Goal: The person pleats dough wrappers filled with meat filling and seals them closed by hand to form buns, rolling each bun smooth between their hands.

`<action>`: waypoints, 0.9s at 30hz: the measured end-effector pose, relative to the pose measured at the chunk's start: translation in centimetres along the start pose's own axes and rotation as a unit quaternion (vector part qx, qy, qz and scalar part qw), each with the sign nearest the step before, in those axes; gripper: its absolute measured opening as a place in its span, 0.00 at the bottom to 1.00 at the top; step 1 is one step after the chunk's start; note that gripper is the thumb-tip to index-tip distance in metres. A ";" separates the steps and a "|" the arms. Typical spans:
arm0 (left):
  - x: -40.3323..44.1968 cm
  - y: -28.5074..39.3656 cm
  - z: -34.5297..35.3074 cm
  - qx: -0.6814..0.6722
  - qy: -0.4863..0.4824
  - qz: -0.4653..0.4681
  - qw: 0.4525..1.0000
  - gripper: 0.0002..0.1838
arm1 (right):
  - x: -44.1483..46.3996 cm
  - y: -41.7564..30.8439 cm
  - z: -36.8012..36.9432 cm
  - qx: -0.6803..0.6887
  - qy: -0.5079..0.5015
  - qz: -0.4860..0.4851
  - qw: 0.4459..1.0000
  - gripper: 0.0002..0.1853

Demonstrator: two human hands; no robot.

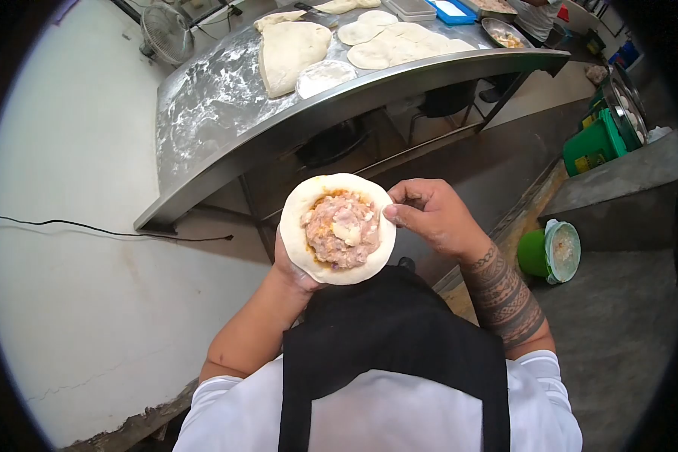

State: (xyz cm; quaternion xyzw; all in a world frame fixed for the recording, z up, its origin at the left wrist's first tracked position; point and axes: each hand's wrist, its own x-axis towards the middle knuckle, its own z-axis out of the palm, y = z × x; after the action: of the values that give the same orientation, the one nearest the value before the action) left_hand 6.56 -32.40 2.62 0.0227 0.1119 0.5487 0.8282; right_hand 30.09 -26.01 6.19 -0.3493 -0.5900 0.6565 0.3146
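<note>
A round disc of dough (297, 252) carries a mound of pinkish minced filling (343, 230) with a pale yellowish piece on top. Under its left side lies my left hand (292, 265), supporting it from below; most of the fingers are hidden by the dough. My right hand (427, 213) has thumb and forefinger closed on the dough's right edge. The dough's rim is flat and open around the filling.
Ahead stands a floured metal table (211, 102) with a large dough slab (290, 53), flattened dough pieces (407, 47) and a bowl of flour (325, 77). A fan (166, 34) is at upper left. Green buckets (533, 252) stand right. Another person (536, 19) is at the table's far end.
</note>
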 end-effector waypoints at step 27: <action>-1.1 -1.1 -2.6 0.038 0.003 0.047 0.998 0.29 | -0.1 1.6 2.5 0.051 0.033 0.050 0.997 0.10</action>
State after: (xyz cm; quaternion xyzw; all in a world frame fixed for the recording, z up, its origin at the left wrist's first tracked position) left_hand 6.65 -34.07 0.11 0.0579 0.1346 0.5824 0.7996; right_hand 28.05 -27.68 4.79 -0.3837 -0.5270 0.6884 0.3180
